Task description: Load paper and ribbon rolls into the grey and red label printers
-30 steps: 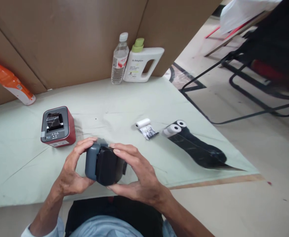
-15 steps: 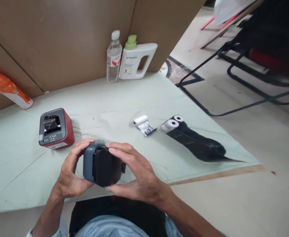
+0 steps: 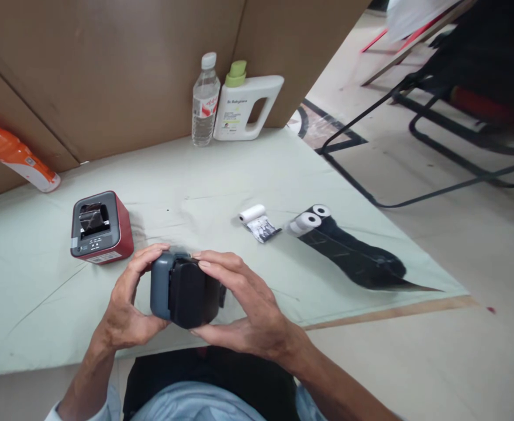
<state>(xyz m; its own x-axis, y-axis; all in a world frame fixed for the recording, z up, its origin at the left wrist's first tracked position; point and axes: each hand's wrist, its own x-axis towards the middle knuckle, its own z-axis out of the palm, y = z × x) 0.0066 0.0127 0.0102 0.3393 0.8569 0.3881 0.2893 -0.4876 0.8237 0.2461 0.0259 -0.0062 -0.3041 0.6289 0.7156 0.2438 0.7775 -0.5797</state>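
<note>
Both hands grip a small grey and black printer [image 3: 182,292] just above the near edge of the pale green sheet [image 3: 239,181]. My left hand [image 3: 127,304] wraps its left side, thumb on top. My right hand [image 3: 243,310] clasps its right side, fingers curled over the black cover. A red printer [image 3: 101,227] with a grey top stands to the left, beyond my left hand. A small white paper roll [image 3: 253,213] with a printed strip lies to the right.
Two more white rolls [image 3: 308,219] lie on a black printed strip [image 3: 357,260] at the right. A water bottle [image 3: 204,100] and a white jug [image 3: 243,104] stand against the cardboard wall. An orange pouch [image 3: 13,153] leans at far left. Black chair legs [image 3: 436,152] cross the floor.
The grey and black printer stays held in both hands in much the same place. The view has shifted slightly; nothing on the sheet has moved.
</note>
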